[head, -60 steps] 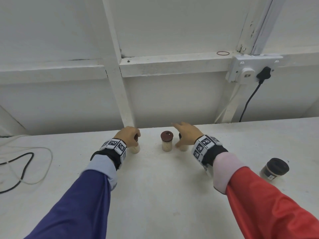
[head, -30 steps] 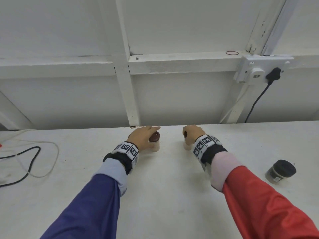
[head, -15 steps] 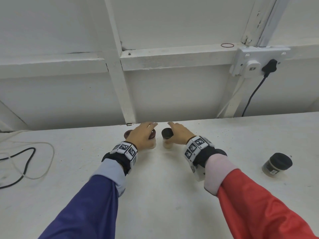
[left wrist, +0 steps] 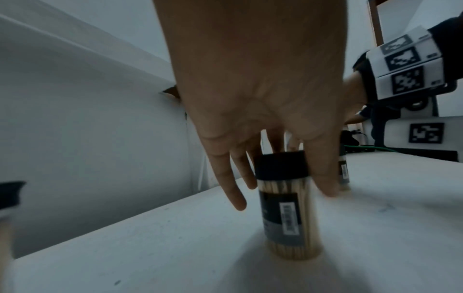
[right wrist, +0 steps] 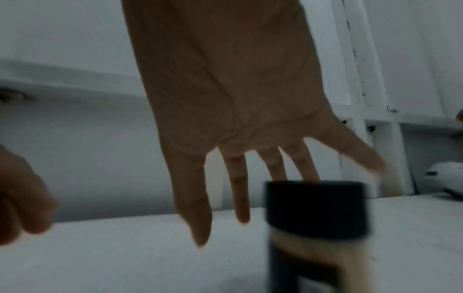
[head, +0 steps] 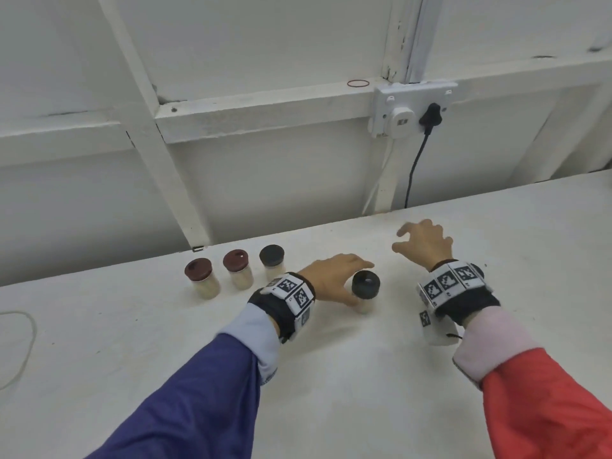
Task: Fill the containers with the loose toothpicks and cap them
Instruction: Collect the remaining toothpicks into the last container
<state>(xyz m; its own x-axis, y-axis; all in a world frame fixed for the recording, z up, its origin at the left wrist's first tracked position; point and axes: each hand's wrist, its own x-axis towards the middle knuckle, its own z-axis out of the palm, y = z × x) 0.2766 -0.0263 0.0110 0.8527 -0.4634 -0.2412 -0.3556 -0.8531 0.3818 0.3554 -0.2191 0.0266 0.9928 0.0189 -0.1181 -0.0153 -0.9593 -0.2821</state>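
Observation:
Three capped containers of toothpicks stand in a row at the back left of the white table: two with maroon caps and one with a black cap. My left hand holds a fourth, black-capped container between thumb and fingers; it shows upright and full. My right hand hovers further right with its fingers spread, holding nothing. Another black-capped container stands just under that wrist and is also seen from the left wrist. No loose toothpicks show.
A white wall with a post rises right behind the table. A socket holds a black plug, and its cable drops behind the table edge. A thin white cable loops at the far left.
Both hands have left the three grouped containers and moved right. The left hand now holds another black-capped container. The right hand has opened and spread further right.

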